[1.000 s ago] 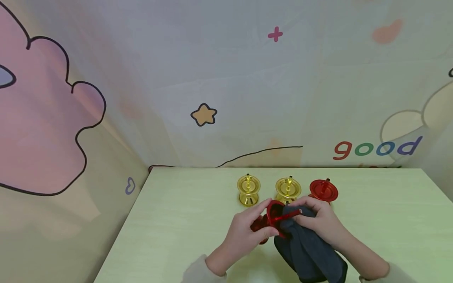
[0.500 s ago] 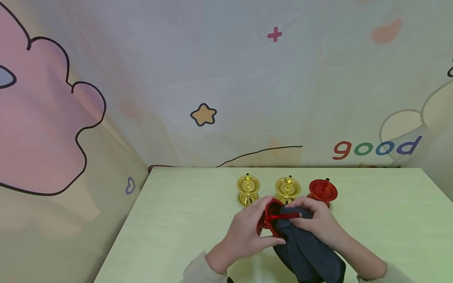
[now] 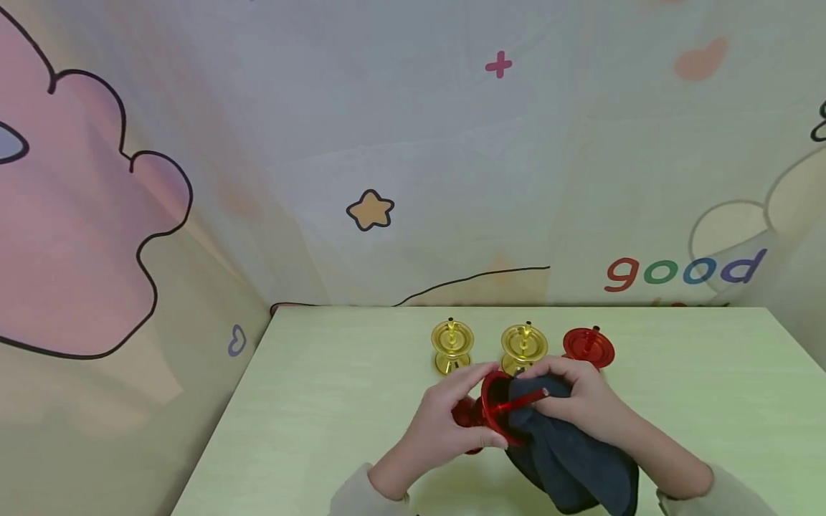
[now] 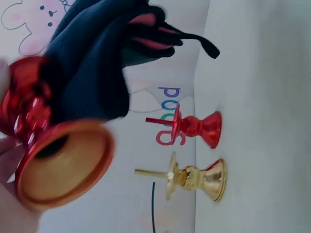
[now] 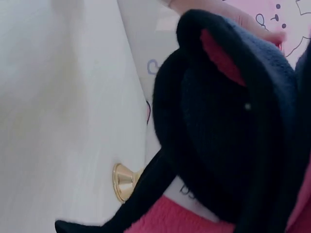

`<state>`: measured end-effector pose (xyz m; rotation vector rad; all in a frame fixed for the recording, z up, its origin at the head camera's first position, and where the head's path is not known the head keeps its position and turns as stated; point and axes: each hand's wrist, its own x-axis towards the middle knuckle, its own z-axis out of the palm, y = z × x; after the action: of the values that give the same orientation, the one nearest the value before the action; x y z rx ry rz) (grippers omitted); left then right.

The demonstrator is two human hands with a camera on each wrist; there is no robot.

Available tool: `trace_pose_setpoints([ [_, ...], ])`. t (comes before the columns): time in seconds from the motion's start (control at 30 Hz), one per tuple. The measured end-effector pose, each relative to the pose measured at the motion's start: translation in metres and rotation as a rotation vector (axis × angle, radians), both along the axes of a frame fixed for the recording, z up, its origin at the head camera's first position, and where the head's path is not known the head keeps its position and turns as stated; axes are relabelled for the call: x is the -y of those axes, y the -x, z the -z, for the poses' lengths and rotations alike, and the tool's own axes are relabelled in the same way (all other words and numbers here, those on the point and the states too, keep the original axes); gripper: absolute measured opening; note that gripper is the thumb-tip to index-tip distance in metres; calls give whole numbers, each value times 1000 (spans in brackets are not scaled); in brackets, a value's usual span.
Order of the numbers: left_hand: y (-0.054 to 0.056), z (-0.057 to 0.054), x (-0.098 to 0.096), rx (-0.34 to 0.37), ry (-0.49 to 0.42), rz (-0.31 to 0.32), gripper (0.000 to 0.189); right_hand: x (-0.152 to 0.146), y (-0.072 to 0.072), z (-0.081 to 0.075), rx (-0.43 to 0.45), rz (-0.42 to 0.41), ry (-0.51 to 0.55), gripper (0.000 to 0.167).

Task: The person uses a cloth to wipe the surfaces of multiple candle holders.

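Observation:
My left hand [image 3: 435, 423] grips a red candlestick [image 3: 495, 403], tilted so its dish and spike point to the right. In the left wrist view, the flared hollow base of this candlestick [image 4: 65, 162] faces the camera, pale inside. My right hand [image 3: 584, 398] pinches a dark blue cloth [image 3: 568, 451] against the dish, beside the spike. The cloth hangs down to the right, and in the right wrist view the cloth [image 5: 214, 116] shows pink inner faces, a white label and a black loop. The fingertips behind the cloth are hidden.
Behind the hands, two gold candlesticks [image 3: 452, 344] and another red candlestick [image 3: 589, 347] stand upright in a row on the pale green table [image 3: 323, 401]. A patterned backdrop [image 3: 413, 143] rises right behind the table's far edge.
The left hand has turned the red candlestick back and forth, its spike dipping level and then tilting up again. The right hand keeps the cloth at the dish, shifting slightly.

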<state>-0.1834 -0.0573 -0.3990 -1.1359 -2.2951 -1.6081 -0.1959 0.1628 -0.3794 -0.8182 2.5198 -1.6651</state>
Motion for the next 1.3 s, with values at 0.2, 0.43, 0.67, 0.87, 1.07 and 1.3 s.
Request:
trace_pose_setpoints([
  [0.2, -5, 9, -6, -422, 54, -259, 63, 4, -1, 3, 90, 91, 75, 21],
  [0.43, -6, 2, -10, -621, 207, -413, 87, 9, -3, 3, 77, 82, 108, 21],
  [0.67, -5, -10, -1, -297, 89, -100, 77, 4, -1, -3, -11, -95, 62, 24],
  [0.87, -5, -12, 7, 210, -14, 84, 72, 4, 1, -8, -34, -166, 28, 24],
  [1.07, -7, -2, 5, 11, -166, -78, 62, 5, 2, -4, 96, 21, 53, 22],
  [1.3, -4, 2, -2, -498, 39, -305, 70, 12, 0, -5, 164, 136, 100, 24],
])
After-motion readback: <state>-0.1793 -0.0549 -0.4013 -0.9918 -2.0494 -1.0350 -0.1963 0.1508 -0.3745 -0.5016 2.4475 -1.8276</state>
